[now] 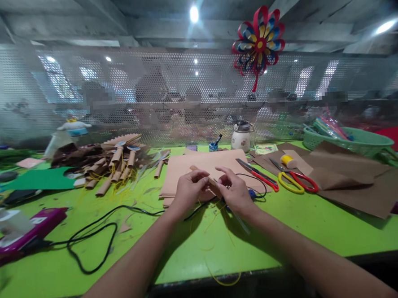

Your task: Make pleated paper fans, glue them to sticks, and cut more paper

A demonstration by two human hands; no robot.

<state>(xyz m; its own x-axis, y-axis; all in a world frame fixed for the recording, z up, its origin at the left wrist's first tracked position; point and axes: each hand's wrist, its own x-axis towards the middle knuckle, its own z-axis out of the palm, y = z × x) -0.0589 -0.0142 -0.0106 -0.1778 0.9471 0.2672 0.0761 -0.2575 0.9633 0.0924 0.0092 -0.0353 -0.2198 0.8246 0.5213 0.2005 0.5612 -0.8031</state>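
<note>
My left hand (pixel 192 186) and my right hand (pixel 234 189) meet over the middle of the table. Between their fingertips is a narrow folded piece of brown paper (pixel 215 188), pinched from both sides. Loose yellow thread (pixel 224 283) trails on the table below and hangs past its front edge. Beneath and beyond the hands lies a stack of tan paper sheets (pixel 180 168). A blue object (pixel 252 194) with a black cord sits partly hidden behind my right hand, and a clear stick (pixel 243 224) pokes out below that hand.
Rolled brown paper tubes (pixel 117 165) with yellow threads pile up at the left. On the right are a red-handled cutter (pixel 259 175), scissors (pixel 291 179), yellow thread spool (pixel 289 161), brown paper (pixel 359 175) and green basket (pixel 370 140). A black cable (pixel 115 235) runs to a purple power strip (pixel 32 231).
</note>
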